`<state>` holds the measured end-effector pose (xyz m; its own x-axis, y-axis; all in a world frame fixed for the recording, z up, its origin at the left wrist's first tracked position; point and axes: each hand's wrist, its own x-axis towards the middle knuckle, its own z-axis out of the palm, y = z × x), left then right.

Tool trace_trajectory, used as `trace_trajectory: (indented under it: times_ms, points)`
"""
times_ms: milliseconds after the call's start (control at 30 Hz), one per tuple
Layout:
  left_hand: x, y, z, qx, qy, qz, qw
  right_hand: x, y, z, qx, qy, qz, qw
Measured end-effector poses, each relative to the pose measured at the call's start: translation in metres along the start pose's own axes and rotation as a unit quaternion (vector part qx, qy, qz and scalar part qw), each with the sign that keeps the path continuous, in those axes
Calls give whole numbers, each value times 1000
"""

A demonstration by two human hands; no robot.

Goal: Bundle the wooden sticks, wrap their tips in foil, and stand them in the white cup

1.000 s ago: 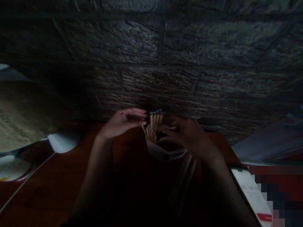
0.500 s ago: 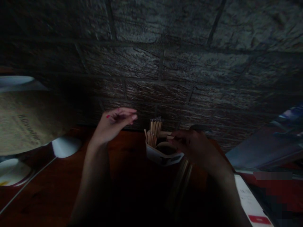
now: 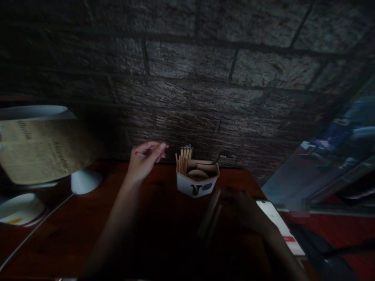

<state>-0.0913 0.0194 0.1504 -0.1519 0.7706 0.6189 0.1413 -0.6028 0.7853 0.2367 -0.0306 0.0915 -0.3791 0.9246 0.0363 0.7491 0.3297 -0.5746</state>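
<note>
1. Head view: my right hand (image 3: 243,207) has dropped from the holder (image 3: 186,187) to the loose sticks (image 3: 211,218) (too dark to tell its grip), leaving the holder untouched near the table's (image 3: 117,179) far edge.
2. Unlike a second ago, my left hand (image 3: 148,154) is clear of the upright sticks (image 3: 184,158), fingers curled against thumb, nothing visible inside.

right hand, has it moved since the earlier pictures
Yes, relative to the white chopstick holder, the right hand has moved rightward and lower in view.
</note>
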Motion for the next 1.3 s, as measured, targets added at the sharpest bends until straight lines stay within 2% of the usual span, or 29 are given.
trace_trajectory:
  times_ms: [133, 300, 367, 467, 867, 1067, 1300]
  points:
    - [-9, -13, -1, -5, -38, -31, 999, -25, 21, 28, 72, 19, 22, 997]
    - [-10, -28, 0, -4, -156, -102, 983, -49, 40, 62, 151, 50, 63, 985]
    - [-8, -30, 2, -6, -194, -119, 974, -57, 44, 71, 180, 68, 74, 978]
    - [-6, -30, 6, -12, -219, -115, 969, -62, 47, 76, 205, 84, 92, 971]
    - [-4, -32, 8, 3, -210, -108, 972, -53, 69, 92, 214, 81, 134, 964]
    - [-4, -33, 7, -6, -182, -85, 979, -53, 68, 90, 226, 76, 132, 962]
    - [-4, -39, 9, 2, -184, -84, 979, -54, 66, 91, 227, 79, 140, 961]
